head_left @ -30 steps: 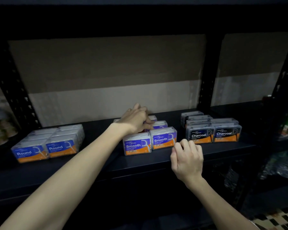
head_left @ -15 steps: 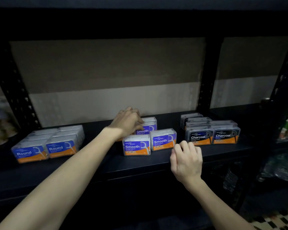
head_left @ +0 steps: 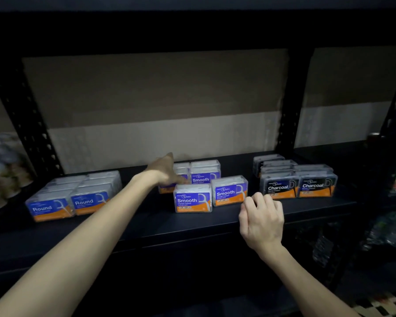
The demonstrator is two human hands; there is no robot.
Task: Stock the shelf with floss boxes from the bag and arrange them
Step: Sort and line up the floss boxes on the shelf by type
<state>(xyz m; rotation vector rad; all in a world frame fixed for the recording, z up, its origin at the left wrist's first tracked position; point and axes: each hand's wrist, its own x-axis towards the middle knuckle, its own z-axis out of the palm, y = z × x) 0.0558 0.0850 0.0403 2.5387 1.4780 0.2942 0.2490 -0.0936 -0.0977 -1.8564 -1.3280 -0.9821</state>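
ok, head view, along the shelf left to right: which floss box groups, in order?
Round floss boxes → Smooth floss boxes → Charcoal floss boxes

Fingertips of the left hand (head_left: 164, 172) hidden among the rear Smooth boxes (head_left: 205, 177); blurred packages (head_left: 0, 170) cut off at the left edge.
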